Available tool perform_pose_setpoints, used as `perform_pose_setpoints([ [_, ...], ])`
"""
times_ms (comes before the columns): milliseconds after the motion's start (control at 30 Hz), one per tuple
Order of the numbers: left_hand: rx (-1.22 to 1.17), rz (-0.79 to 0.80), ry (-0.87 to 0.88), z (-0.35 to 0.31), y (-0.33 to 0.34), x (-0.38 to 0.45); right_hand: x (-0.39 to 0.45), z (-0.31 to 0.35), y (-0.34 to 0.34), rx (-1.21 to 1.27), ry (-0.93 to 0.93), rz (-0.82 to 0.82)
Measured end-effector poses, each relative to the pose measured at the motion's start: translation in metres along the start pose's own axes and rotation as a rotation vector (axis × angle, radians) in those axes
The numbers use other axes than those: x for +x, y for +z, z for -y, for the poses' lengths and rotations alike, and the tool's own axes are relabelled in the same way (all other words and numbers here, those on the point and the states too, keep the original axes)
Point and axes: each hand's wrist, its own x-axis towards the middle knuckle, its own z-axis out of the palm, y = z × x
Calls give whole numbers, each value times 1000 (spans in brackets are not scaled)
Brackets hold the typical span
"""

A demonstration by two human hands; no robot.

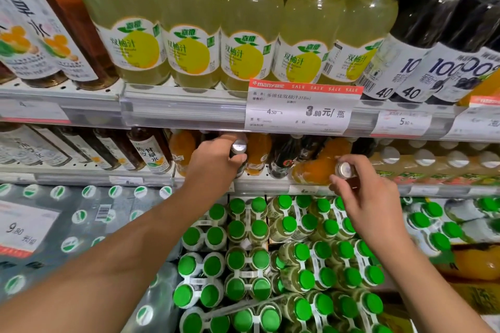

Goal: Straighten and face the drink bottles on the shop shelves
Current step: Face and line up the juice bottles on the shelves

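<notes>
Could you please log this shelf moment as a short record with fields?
place: shop drink shelves
left hand: grips a dark bottle by its silver-capped neck, middle shelf
right hand: pinches the silver cap of an orange drink bottle that is tipped over
top shelf: yellow-capped juice bottles, labels forward
price tag: red sale strip
bottom: green-capped bottle packs

Retail shop, drinks aisle.
Stocked shelves [189, 105] of bottled drinks [186, 21] carry printed price tags [300, 108] marked "SALE".
</notes>
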Motion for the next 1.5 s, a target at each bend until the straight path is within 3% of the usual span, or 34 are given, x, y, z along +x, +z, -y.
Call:
perform_pose_setpoints([
  [233, -115, -169, 223, 17, -13, -35, -14, 20, 6, 85, -22, 78],
  [467, -204, -252, 192, 28, -35, -66, -11, 51, 27, 239, -15, 166],
  [800, -267, -265, 78, 40, -37, -84, 16, 85, 72, 295, -79, 151],
  [1067, -278, -250, 47, 41, -35, -85, 39, 98, 96, 142, -156, 168],
  [1233, -275, -226, 54, 43, -34, -85, 65, 118, 100, -200, -21, 346],
  [1500, -273, -211, 42, 40, -28, -85, 94, 135, 112, -466, 17, 541],
])
